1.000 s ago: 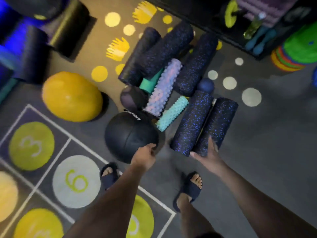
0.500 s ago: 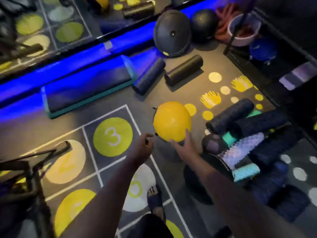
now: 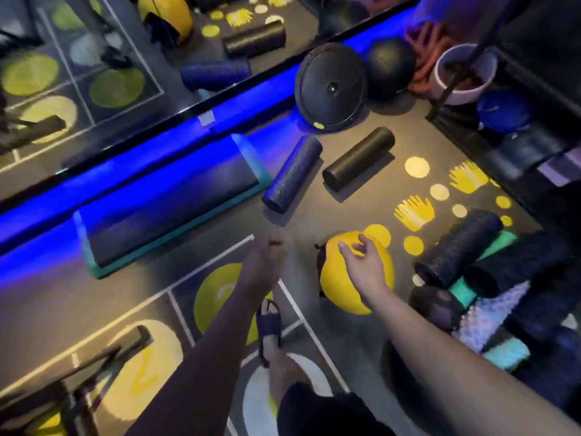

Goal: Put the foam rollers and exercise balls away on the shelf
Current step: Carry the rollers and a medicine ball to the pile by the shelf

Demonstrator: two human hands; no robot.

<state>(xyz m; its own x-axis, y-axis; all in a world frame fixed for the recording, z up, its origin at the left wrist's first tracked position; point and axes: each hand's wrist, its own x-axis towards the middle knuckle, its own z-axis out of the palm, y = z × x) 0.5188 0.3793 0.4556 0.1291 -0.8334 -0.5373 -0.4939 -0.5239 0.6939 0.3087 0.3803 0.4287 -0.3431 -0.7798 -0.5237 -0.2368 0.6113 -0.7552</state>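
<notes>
A yellow exercise ball (image 3: 355,284) lies on the floor in the middle. My right hand (image 3: 361,259) hovers just over its top with fingers spread and slightly bent, holding nothing. My left hand (image 3: 267,250) is blurred, left of the ball, fingers curled and empty. A dark blue foam roller (image 3: 292,174) and a black foam roller (image 3: 358,158) lie beyond the ball. At the right is a pile of rollers: a black one (image 3: 459,256), a spiky lilac one (image 3: 490,313), a teal one (image 3: 506,354), with a small dark ball (image 3: 435,305). The dark shelf (image 3: 518,143) stands at far right.
A step platform (image 3: 169,199) lies along the blue-lit mirror wall. A black disc (image 3: 331,88), a black ball (image 3: 391,70) and a white bucket of ropes (image 3: 462,73) stand at the back. A blue ball (image 3: 503,110) sits in the shelf. A dark metal frame (image 3: 78,372) is bottom left.
My view has swung left from the roller pile toward the mirror wall. My right hand left the speckled rollers and reached over the yellow ball. My left hand moved away from the black ball.
</notes>
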